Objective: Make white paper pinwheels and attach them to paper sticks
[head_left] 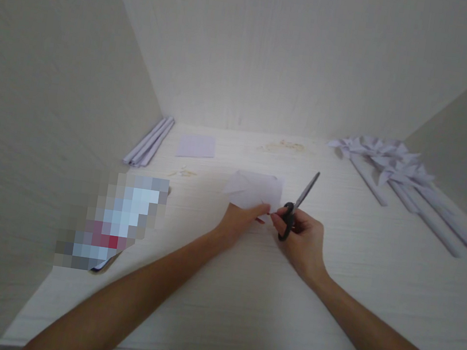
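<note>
A pale lilac sheet of paper (257, 189), with cuts or folds at its edges, is gripped by my left hand (241, 218) just above the white table. My right hand (304, 243) is closed around the black handles of a pair of scissors (306, 192), whose blades look shut and point up and away. The thumb and forefinger of this hand meet near the paper's close right corner, beside my left fingertips. Whether they pinch the corner is too small to tell.
Paper pinwheels (404, 164) on rolled sticks lie at the right. Rolled paper tubes (150, 141) and a square sheet (196, 146) sit at the back left. A blurred-out device (130, 212) rests at the left. Small scraps (184, 172) dot the table (205, 316). Walls stand behind and at both sides.
</note>
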### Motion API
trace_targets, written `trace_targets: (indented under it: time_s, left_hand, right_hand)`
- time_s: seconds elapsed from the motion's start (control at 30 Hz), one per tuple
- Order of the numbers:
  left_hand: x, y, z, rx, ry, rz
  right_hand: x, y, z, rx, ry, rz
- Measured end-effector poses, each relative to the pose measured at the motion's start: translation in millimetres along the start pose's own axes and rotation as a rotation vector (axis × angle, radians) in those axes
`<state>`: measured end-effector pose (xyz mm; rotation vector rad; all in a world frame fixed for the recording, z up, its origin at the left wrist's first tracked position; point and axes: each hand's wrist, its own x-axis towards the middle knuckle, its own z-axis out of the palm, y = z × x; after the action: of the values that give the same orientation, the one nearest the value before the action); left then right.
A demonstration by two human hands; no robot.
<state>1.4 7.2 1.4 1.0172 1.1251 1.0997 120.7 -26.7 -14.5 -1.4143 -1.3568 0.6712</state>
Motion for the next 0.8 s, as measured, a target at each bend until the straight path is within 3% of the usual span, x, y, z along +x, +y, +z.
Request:
trace_targets:
  time_s: [0.5, 0.7, 0.8]
  left_hand:
    - [4, -5, 0.1, -0.060, -0.032, -0.014]
    - [7, -8, -2.5, -0.178, -0.053, -0.025]
    - [8, -9, -3.8, -0.233, -0.065, -0.009]
  right_hand:
    - [5, -1, -4, 0.100, 0.026, 0.104]
    - [20, -15, -24, 0.137, -0.161, 0.205]
    - [45, -19, -38, 0.022, -0.247, 0.124]
